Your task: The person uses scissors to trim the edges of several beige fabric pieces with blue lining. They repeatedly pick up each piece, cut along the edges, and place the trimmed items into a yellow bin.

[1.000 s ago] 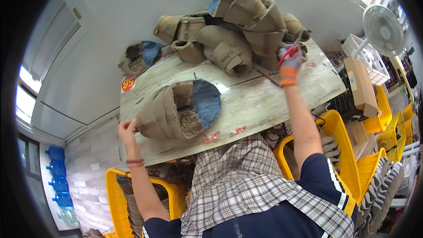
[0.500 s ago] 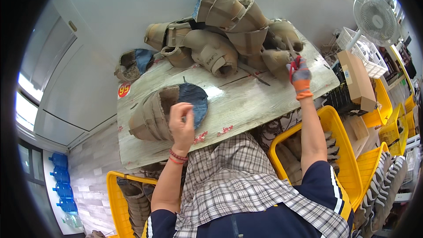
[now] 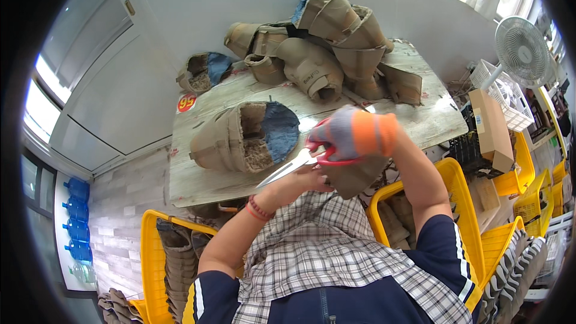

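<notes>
A: Now, head view: what has changed?

B: Half a second ago the hands were well apart. The gloved right hand (image 3: 357,135) is now beside the bare left hand (image 3: 297,185).

A: State of each?

B: Right: fingers wrapped round the red handles of the scissors (image 3: 302,159), blades pointing toward the left wrist. Left: fingers partly curled at a taupe piece (image 3: 359,179); fingertips hidden, grip cannot be told.

A: Piece located?

B: Just below the right hand, right of the left. The fleece-lined stack (image 3: 216,144) lies beyond and left of the left hand.

A: Meaning for the work?

B: Judgement: tool and piece now share one spot.
</notes>
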The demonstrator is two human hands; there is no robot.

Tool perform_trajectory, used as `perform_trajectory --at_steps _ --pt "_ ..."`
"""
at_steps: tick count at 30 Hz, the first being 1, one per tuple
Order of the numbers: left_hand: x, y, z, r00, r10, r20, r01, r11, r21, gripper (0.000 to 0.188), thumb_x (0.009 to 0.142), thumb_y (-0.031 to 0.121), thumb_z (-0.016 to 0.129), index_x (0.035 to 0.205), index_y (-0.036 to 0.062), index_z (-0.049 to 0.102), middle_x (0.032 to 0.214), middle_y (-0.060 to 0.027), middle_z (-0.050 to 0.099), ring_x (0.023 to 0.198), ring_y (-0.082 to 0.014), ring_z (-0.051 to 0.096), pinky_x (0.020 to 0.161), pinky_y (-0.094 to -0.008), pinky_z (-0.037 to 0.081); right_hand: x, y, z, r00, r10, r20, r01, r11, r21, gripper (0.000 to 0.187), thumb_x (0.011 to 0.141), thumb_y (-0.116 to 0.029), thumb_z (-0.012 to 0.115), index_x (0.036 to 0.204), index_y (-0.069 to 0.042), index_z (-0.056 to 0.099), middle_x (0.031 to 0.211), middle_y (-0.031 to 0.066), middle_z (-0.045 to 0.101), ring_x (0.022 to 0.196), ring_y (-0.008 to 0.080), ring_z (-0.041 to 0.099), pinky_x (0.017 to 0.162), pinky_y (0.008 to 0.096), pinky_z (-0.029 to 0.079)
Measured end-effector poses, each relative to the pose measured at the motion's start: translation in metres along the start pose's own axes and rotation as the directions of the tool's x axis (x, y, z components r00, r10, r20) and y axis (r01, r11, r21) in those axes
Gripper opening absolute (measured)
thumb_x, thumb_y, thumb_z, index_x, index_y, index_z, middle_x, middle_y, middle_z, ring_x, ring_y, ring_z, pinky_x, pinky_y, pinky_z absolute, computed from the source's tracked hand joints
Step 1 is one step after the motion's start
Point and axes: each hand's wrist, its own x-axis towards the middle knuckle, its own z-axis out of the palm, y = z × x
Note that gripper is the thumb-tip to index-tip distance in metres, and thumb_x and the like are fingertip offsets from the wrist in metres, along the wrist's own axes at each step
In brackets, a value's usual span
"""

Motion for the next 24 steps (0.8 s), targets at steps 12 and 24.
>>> perform_trajectory --at_steps 12,24 --pt "-0.159 -0.082 -0.068 0.848 -0.012 -0.53 -0.332 0.768 -0.548 0.041 0.096 0.027 0.049 0.131 0.0047 0.046 0.13 -0.0084 0.052 0.12 -0.0236 0.048 0.103 -0.0431 0.036 0.019 0.052 0.117 0.729 0.408 -0.549 -0.214 0.898 0.384 0.051 0.079 -0.035 0.071 0.113 -0.002 0.053 0.085 0.0171 0.064 0.076 0.0289 0.063 0.071 0.0327 0.048" --pt "-0.181 -0.128 -0.089 0.824 -0.013 -0.566 -0.413 0.67 -0.617 0.036 0.095 0.021 0.051 0.127 0.0046 0.05 0.129 -0.009 0.054 0.122 -0.0236 0.047 0.109 -0.0417 0.031 0.004 -0.003 0.164 0.969 0.185 -0.162 -0.229 0.919 -0.322 0.035 0.07 -0.024 0.071 0.099 -0.01 0.058 0.091 0.0101 0.059 0.086 0.0276 0.058 0.08 0.0372 0.045"
